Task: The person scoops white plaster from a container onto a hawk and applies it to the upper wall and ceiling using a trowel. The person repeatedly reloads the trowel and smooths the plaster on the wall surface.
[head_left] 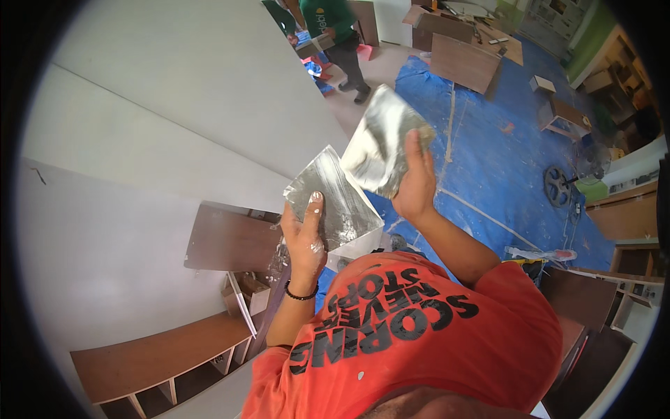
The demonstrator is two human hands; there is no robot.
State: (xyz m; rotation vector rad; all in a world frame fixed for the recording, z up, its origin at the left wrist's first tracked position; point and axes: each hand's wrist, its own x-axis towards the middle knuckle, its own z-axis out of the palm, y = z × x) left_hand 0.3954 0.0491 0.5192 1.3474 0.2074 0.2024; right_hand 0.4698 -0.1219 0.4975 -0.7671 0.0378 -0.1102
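Observation:
My left hand (305,241) is closed on a square metal putty blade (342,199), its thumb lying along the grey face, which is streaked with white paste. White smears mark that thumb and wrist. Closed on a second, shinier metal putty blade (380,136) is my right hand (417,180), a little higher and farther right. White paste coats part of this blade. Its near left edge meets or overlaps the upper right edge of the first one; whether they touch I cannot tell. The fingers behind both blades are hidden.
A pale wall (167,98) runs along the left, above a brown shelf unit (160,353). Blue sheeting (481,153) covers the floor at right, with a fan (558,185) on it. Beyond stand a cluttered table (464,59) and a person in green (335,35).

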